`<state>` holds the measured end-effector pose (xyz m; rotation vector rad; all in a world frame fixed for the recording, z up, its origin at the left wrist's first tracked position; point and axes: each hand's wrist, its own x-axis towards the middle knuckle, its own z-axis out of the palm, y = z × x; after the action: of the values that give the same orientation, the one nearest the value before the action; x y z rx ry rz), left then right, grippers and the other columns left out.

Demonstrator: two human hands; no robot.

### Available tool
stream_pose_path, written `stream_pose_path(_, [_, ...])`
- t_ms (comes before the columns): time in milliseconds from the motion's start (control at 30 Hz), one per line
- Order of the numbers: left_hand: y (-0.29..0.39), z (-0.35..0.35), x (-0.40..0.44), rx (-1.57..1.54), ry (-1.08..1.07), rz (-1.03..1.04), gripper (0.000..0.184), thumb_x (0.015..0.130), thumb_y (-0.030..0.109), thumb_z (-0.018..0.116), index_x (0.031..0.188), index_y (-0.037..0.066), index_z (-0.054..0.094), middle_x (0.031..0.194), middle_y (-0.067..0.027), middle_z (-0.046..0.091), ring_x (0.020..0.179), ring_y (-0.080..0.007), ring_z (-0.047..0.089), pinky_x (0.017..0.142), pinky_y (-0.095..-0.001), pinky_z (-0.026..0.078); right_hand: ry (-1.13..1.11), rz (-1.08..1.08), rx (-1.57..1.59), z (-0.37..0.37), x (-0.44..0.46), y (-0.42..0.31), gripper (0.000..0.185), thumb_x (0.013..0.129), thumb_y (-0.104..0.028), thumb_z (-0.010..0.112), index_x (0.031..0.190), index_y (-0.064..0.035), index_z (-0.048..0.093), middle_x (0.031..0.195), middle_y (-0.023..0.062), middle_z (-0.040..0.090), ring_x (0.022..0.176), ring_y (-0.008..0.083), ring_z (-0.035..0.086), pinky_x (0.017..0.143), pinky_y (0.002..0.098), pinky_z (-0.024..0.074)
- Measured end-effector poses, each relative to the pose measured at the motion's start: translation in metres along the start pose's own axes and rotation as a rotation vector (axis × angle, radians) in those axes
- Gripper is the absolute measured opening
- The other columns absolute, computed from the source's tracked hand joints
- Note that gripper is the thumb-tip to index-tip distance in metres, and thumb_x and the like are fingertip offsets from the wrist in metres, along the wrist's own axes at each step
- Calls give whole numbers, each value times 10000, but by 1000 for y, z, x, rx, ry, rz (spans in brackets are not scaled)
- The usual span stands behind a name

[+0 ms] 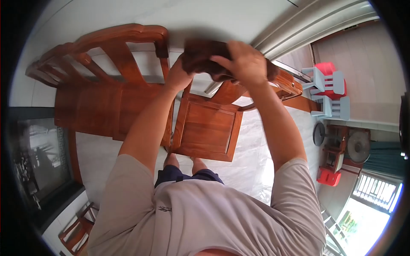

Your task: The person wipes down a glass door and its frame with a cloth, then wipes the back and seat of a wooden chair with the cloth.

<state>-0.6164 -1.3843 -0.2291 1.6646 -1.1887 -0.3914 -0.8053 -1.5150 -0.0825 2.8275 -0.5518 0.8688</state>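
Note:
A dark brown cloth, bunched and partly blurred, is stretched between my hands at the top of the chair with the square seat. My left hand grips its left end, the fingers hidden behind the folds. At the other side my right hand is closed over the cloth, thumb lying across it and fingers slightly smeared by motion. The cloth covers much of the chair's back, so I cannot tell exactly where it touches the wood.
Left of the chair stands a long reddish-brown wooden bench with a carved back against the wall. Pale blue small chairs, a red chair and a fan are on the right. A dark glass-topped table is at far left.

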Motion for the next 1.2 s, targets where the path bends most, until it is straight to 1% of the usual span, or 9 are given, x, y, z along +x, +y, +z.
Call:
stream_pose_path(167, [44, -23, 2, -61, -152, -279, 550, 903, 312, 828, 1316, 20, 611, 1229, -187, 711, 1170, -354, 681, 993, -425, 531, -245, 255, -107, -65, -78, 87, 614, 798, -641, 814, 996, -73, 685, 938, 146, 724, 903, 371, 709, 785, 480, 557])
stream_pose_path(333, [18, -11, 0, -73, -15, -117, 542, 903, 297, 818, 1302, 9, 590, 1109, -136, 711, 1075, -279, 694, 964, -400, 524, -443, 398, -137, -75, -70, 90, 635, 845, -640, 787, 1086, -64, 676, 1004, 160, 737, 959, 390, 720, 806, 494, 565])
stream_pose_path(567, [2, -7, 9, -330, -214, -62, 448, 920, 300, 771, 1280, 83, 615, 1188, -189, 710, 1089, -403, 695, 912, -477, 555, -532, 112, -34, 2, 47, -28, 689, 855, -667, 742, 1149, -47, 681, 1042, 171, 755, 965, 362, 748, 851, 493, 590])
stream_pose_path(767, [-4, 2, 4, 49, -103, -129, 283, 946, 206, 727, 1206, 110, 670, 1085, -191, 745, 989, -421, 707, 809, -489, 564, -886, -86, 16, 29, 113, -60, 562, 888, -553, 753, 1134, -48, 735, 980, 176, 778, 953, 380, 752, 830, 476, 592])
stream_pose_path(833, [-14, 6, 7, 335, -96, 250, 323, 942, 260, 713, 1224, 109, 665, 1136, -212, 740, 1020, -448, 707, 793, -511, 570, -903, -54, -85, 49, 116, -88, 537, 897, -540, 745, 1134, -58, 741, 986, 172, 782, 957, 377, 752, 849, 474, 590])
stream_pose_path(1000, [-8, 3, -1, 341, -47, -88, 299, 959, 268, 645, 1221, 126, 668, 1101, -203, 737, 994, -460, 699, 796, -530, 572, -925, -135, -266, 70, 105, -100, 489, 924, -539, 724, 1133, -98, 741, 989, 159, 778, 960, 379, 750, 870, 477, 594])
stream_pose_path(1067, [-5, 10, -8, 322, 6, -154, 284, 969, 263, 619, 1215, 132, 673, 1081, -198, 737, 985, -464, 697, 797, -535, 572, -470, -1, -21, 38, 68, -73, 512, 916, -569, 731, 1156, -117, 721, 1019, 158, 760, 997, 370, 738, 876, 468, 592])
stream_pose_path(1133, [-9, -3, 6, 94, -221, 48, 346, 942, 237, 705, 1251, 92, 647, 1089, -201, 731, 1036, -406, 696, 895, -468, 563, -385, 105, 3, -1, 34, -33, 566, 892, -613, 743, 1151, -113, 694, 1055, 165, 736, 1026, 367, 721, 873, 474, 583])
stream_pose_path(1200, [16, -4, -4, -138, 9, -109, 471, 909, 245, 783, 1306, 53, 617, 1131, -158, 731, 1089, -331, 697, 960, -417, 539, -414, 299, -114, -46, -11, 12, 705, 854, -732, 708, 1043, -52, 687, 989, 164, 727, 965, 380, 710, 842, 503, 562])
